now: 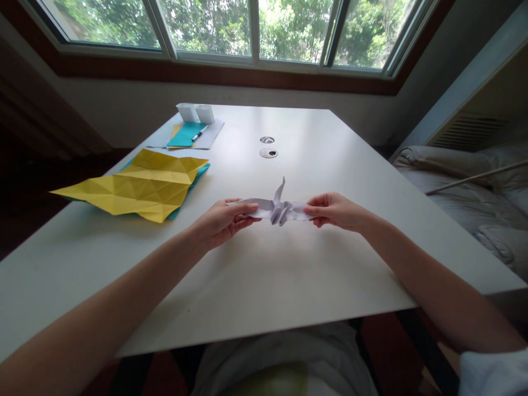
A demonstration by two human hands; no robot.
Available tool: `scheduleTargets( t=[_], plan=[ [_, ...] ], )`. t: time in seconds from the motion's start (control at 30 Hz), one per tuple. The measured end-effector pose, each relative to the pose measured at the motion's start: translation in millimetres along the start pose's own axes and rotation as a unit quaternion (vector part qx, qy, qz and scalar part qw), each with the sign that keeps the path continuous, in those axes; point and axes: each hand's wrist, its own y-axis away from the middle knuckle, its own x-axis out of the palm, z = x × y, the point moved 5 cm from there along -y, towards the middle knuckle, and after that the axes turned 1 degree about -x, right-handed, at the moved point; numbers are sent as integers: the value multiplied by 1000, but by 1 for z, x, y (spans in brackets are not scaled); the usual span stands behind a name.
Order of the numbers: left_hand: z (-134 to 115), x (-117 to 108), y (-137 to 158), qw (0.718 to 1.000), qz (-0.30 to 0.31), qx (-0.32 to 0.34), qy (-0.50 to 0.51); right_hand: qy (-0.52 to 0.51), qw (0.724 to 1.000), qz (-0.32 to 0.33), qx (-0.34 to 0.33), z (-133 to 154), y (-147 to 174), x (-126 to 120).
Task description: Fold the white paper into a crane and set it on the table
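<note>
A white folded paper crane (279,211) is stretched between my two hands, a little above the table top. Its wings reach out to either side, and a thin pointed piece stands up from the middle. My left hand (220,223) pinches the left wing, thumb on top and fingers beneath. On the other side, my right hand (335,211) grips the tip of the right wing between thumb and fingers. The wing ends are partly covered by my fingers.
Left on the white table (289,286) lies a creased yellow sheet (144,184) over a teal one. Farther back are teal paper (186,135), a pen (199,133) and two white paper boxes (204,114). Two round discs (268,153) lie mid-table. Cushioned seating (445,181) stands right.
</note>
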Motion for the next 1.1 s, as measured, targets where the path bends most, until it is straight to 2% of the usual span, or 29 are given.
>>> scheduleTargets(
  t=[0.17,0.23,0.47,0.6,0.7,0.8,0.9,0.97,1.03,1.1],
  plan=[
    [1,-1,2,1000,-11,0,-11,-32,999,5,4,-3,-1,-2],
    [1,-2,3,1000,1,-9,-28,-61,998,-6,4,-5,-1,-4],
    [-2,-4,8,987,100,-78,-102,-84,991,-99,-33,-6,-5,-15],
    [1,1,14,966,178,-110,-149,-116,984,-134,-26,-11,-9,-19],
    [5,6,18,957,211,-120,-160,-125,980,-151,-21,-14,-12,-19],
    [7,12,19,958,215,-108,-153,-100,983,-149,-27,-12,-13,-16],
    [6,12,15,972,177,-72,-139,-30,984,-167,-55,-5,-10,-16],
    [4,10,11,980,138,-46,-133,58,966,-228,-109,4,-4,-21],
    [3,8,9,985,107,-27,-131,163,923,-301,-176,15,4,-24],
    [3,8,8,987,91,-21,-130,240,888,-320,-225,22,10,-19]
  ],
)
